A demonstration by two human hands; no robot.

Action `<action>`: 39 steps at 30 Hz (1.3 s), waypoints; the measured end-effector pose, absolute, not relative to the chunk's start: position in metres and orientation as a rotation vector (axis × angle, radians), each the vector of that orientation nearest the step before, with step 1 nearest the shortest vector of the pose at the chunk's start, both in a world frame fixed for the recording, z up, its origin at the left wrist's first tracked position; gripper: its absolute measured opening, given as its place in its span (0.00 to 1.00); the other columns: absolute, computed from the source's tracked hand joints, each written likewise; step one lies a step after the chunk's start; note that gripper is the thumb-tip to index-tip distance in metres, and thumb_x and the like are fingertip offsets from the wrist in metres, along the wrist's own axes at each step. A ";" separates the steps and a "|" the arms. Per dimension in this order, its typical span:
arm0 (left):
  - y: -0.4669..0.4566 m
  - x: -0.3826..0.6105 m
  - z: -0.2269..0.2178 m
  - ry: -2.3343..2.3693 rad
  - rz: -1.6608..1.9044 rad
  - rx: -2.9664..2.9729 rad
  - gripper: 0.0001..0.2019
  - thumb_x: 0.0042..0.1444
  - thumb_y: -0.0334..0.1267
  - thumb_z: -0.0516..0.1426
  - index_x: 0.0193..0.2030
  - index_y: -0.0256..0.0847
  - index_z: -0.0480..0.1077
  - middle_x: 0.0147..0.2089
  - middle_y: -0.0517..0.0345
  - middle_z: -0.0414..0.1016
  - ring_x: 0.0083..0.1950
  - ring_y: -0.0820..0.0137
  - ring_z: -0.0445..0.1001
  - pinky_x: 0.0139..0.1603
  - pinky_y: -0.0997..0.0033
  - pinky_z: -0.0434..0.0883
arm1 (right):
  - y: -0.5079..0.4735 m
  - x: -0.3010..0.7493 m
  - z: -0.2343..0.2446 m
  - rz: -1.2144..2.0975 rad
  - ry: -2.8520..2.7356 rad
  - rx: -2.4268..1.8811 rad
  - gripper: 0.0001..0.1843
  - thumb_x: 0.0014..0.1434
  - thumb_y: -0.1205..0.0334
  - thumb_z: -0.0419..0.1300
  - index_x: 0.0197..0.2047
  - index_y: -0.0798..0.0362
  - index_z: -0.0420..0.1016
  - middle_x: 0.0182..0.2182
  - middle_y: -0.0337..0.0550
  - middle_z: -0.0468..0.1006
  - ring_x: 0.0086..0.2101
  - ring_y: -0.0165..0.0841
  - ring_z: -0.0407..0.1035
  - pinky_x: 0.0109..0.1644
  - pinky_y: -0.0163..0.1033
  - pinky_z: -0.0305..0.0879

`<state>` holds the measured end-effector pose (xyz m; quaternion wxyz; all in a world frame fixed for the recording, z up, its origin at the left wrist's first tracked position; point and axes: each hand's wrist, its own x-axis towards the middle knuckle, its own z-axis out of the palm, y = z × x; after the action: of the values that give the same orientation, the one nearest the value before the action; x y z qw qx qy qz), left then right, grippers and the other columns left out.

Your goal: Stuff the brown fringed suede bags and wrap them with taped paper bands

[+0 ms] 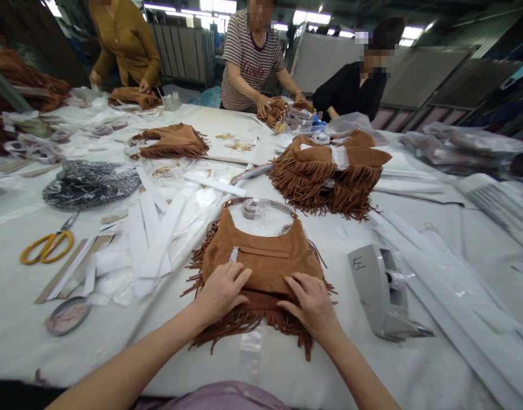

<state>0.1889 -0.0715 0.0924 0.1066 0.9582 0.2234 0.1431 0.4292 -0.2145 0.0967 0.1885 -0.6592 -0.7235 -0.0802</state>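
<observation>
A brown suede fringed handbag (261, 259) lies flat in front of me, with its strap end away from me and a zip pocket across its face. My left hand (221, 290) grips the lower left part of the bag, thumb below and fingers above. On the lower right, my right hand (313, 302) holds the suede the same way, and a dark fold shows between the two hands. Fringe spreads out beneath both wrists and along the bag's sides. A coiled strap in clear wrap (250, 209) sits inside the handle loop.
A grey tape dispenser (375, 290) stands to the right. Left are yellow-handled scissors (50, 246), a tape roll (68, 315), paper strips (152, 233) and crumpled dark netting (90, 185). Stacked fringed bags (325, 171) lie beyond. Several people work across the table.
</observation>
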 end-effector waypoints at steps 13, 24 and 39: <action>-0.012 0.239 0.084 0.610 -0.125 2.548 0.15 0.64 0.41 0.47 0.32 0.41 0.70 0.32 0.53 0.75 0.35 0.65 0.74 0.38 0.70 0.66 | -0.164 0.443 0.072 0.465 -1.685 -2.134 0.23 0.68 0.54 0.41 0.27 0.51 0.69 0.25 0.39 0.72 0.30 0.33 0.67 0.36 0.36 0.58; 0.004 0.246 0.083 0.637 -0.197 2.428 0.16 0.63 0.43 0.47 0.32 0.43 0.72 0.32 0.57 0.77 0.35 0.67 0.73 0.36 0.72 0.65 | -0.195 0.438 0.079 -0.194 -1.893 -1.785 0.08 0.60 0.59 0.60 0.42 0.52 0.74 0.34 0.46 0.75 0.37 0.38 0.67 0.43 0.44 0.64; 0.008 0.233 0.092 0.578 -0.066 2.342 0.15 0.64 0.40 0.47 0.32 0.40 0.70 0.31 0.61 0.74 0.33 0.73 0.70 0.37 0.76 0.64 | -0.125 0.362 0.080 -0.181 -2.109 -1.977 0.14 0.62 0.59 0.57 0.49 0.56 0.69 0.34 0.50 0.73 0.34 0.41 0.66 0.36 0.44 0.60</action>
<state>0.2333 0.0077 0.0918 0.3562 0.9069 0.2237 -0.0255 0.3615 -0.1247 0.0797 0.1223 -0.6775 -0.7226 -0.0620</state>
